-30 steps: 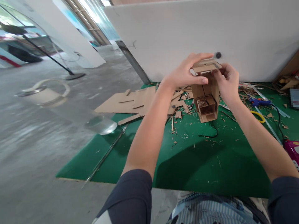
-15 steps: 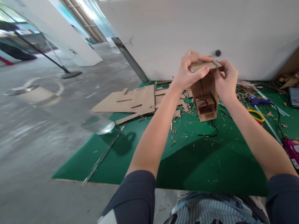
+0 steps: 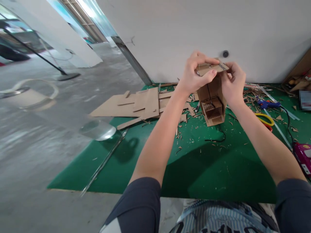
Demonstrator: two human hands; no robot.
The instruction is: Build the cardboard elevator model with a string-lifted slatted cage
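An upright cardboard box (image 3: 215,121) with an open front stands on the green table. Inside it are a small inner compartment and a thin black cord running down from the top. A flat cardboard piece (image 3: 211,68) with dark print lies across the box's top. My left hand (image 3: 195,72) pinches this piece, thumb on the near edge and fingers over the far side. Closed at the box's upper right corner, my right hand (image 3: 233,84) grips the side under the piece; its fingertips are partly hidden. A black cord (image 3: 220,140) trails from the box's base.
Cardboard sheets (image 3: 145,100) lie to the left, with scraps scattered around. A clear jug (image 3: 98,130) and clear rods (image 3: 104,163) are near the left edge. On the right are a blue glue gun (image 3: 268,104), yellow-handled scissors (image 3: 266,119) and a magenta device (image 3: 302,155). A white wall (image 3: 170,42) rises behind.
The view has turned slightly, so the surroundings sit a little further left. Both hands keep the same hold at the top of the cardboard box.
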